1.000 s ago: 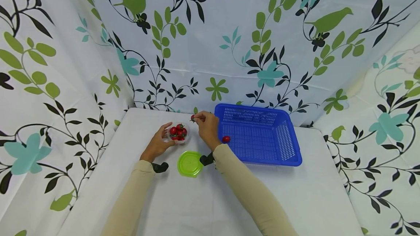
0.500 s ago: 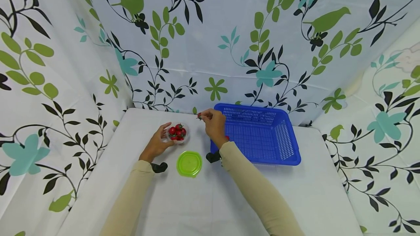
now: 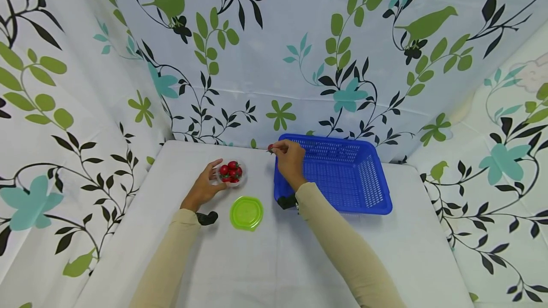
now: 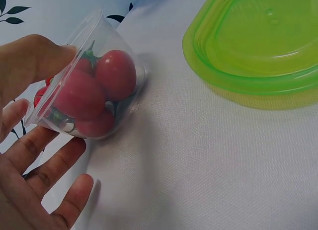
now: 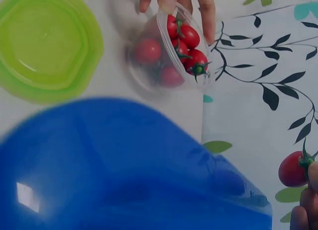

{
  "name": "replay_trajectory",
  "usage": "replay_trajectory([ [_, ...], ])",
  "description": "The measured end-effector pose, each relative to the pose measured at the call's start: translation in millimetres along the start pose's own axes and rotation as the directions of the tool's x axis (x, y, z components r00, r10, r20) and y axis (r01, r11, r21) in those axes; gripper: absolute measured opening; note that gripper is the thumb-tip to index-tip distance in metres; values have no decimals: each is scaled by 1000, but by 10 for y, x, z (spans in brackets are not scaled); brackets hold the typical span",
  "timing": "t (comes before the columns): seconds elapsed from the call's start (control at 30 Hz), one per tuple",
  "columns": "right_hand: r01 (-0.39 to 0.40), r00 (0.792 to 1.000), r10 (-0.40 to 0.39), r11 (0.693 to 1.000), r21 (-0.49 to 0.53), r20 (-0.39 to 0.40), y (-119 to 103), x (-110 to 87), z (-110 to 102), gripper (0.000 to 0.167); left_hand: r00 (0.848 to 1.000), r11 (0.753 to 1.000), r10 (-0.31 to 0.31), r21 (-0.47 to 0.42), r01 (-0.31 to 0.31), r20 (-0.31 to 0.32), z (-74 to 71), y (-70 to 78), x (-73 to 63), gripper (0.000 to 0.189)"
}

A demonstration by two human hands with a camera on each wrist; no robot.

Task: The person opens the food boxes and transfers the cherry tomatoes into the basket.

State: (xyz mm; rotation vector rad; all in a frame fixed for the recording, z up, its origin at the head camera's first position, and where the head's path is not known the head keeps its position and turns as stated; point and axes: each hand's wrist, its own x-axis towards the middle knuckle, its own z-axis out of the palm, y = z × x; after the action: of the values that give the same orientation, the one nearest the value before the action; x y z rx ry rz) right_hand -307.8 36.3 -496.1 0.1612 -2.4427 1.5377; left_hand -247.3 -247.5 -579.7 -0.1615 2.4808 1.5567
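My left hand (image 3: 202, 189) grips a clear plastic cup (image 4: 110, 35) by its sides, thumb at the rim and fingers below. Several red cherry tomatoes (image 3: 233, 171) with green stems fill the cup. In the head view my right hand (image 3: 292, 161) is over the left end of the blue basket (image 3: 334, 179). Between thumb and fingertips it pinches one cherry tomato (image 5: 292, 169) at its stem end. A tomato seen earlier inside the basket is hidden behind the right hand and wrist.
A green translucent lid (image 3: 246, 213) lies on the white tablecloth (image 3: 257, 270) between the forearms. Behind the table hangs a patterned curtain (image 3: 257, 61). The basket's wall (image 5: 124, 155) fills the lower part of the right wrist view.
My right hand has moved right with the pinched cherry tomato, from beside the cup to the basket's left rim. The left hand has stayed on the cup.
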Motion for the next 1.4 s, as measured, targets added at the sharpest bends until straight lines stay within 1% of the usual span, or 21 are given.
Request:
replay_trajectory([
  [0.27,-65,998,65,998,-13,-4,82,34,-124,6,1000,1000,-5,4,5,7,-9,31,-27,93],
  [0.5,-88,996,88,996,-20,-16,155,43,-224,5,1000,1000,-1,7,1,12,11,46,-34,93],
  [0.73,-133,991,132,990,-36,-16,240,37,-282,6,1000,1000,-8,5,8,1,37,41,-22,92],
  [0.93,-145,989,144,989,-30,-18,265,27,-333,5,1000,1000,7,-27,-7,-4,62,69,-36,93],
  [1.03,-148,989,147,989,-32,-20,290,28,-352,6,1000,999,11,-45,-12,-9,75,67,-37,94],
  [1.13,-163,987,162,986,-31,-15,326,30,-371,6,1000,999,13,-44,-13,-15,92,51,-29,97],
  [1.4,-190,982,189,981,-37,-22,407,43,-429,6,997,997,74,-17,-74,-23,146,4,-2,103],
])
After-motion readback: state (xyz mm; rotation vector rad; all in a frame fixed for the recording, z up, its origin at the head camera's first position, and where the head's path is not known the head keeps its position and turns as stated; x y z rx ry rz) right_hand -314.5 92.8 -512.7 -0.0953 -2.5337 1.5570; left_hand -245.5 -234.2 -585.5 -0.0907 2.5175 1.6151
